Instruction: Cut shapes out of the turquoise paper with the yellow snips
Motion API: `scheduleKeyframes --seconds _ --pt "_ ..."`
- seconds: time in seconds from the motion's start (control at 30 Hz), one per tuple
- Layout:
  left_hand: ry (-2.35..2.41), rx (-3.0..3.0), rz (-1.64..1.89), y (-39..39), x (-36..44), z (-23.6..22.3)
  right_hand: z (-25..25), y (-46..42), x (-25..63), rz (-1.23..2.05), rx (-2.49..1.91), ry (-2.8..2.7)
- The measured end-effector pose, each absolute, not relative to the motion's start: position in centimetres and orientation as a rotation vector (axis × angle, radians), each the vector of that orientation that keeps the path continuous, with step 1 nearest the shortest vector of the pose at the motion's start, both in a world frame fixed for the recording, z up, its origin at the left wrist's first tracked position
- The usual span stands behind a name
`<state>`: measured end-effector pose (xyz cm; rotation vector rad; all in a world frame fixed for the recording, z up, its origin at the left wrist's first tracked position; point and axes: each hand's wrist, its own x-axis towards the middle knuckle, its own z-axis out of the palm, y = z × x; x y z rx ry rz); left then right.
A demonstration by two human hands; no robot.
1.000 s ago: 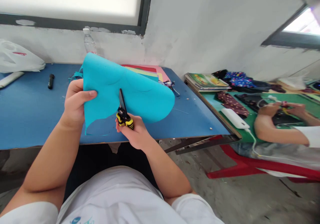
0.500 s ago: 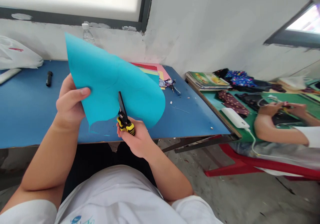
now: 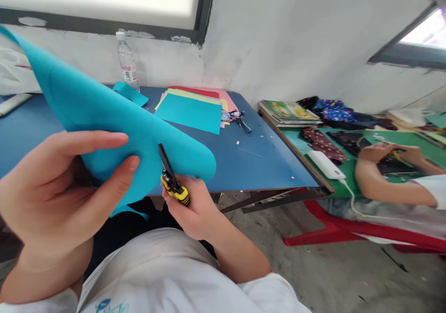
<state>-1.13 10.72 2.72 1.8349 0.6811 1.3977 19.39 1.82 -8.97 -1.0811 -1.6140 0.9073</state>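
From the head camera, the left hand [image 3: 59, 187] holds a large turquoise sheet [image 3: 104, 113] up above the near edge of the blue tabletop [image 3: 251, 164], its grip closed on the sheet with the thumb pressed on the near face and the fingers spread along the top. The sheet slants up and away to the left, its pointed corner reaching the picture's left edge, while its rounded lobe hangs to the right of the left hand. The right hand [image 3: 191, 206] has its grip closed around the yellow-and-black handles of a pair of scissors [image 3: 170, 178], whose dark blades point up and away into the sheet's lower edge, just right of the left thumb. Farther back on the tabletop lie a stack of coloured sheets [image 3: 195, 106] with a turquoise one on top, a small turquoise offcut [image 3: 130, 93] and a clear plastic bottle [image 3: 128, 64] standing near the wall. To the right, at a green table [image 3: 303, 141] bearing books [image 3: 287, 111] and a white power bank [image 3: 325, 164], another person's hands [image 3: 390, 152] are busy with something small.
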Motion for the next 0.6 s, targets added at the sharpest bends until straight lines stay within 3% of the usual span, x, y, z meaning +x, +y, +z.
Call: scheduleKeyframes --seconds 0.13,0.33,0.47,0.6 --pt "0.857 2.111 1.511 8.8 -3.3 3.8 -8.4 0.5 19.2 1.127 -1.017 -1.562" --pt "0.977 2.649 1.403 5.0 -7.6 3.0 -8.3 -0.3 18.9 1.176 -0.971 -1.552" --pt "0.947 2.671 1.336 4.1 -7.3 3.8 -8.3 -0.8 18.9 1.209 -0.959 -1.528" --pt "1.271 2.455 1.397 2.7 -6.0 3.8 -8.0 -1.2 19.1 1.299 -0.950 -1.498"
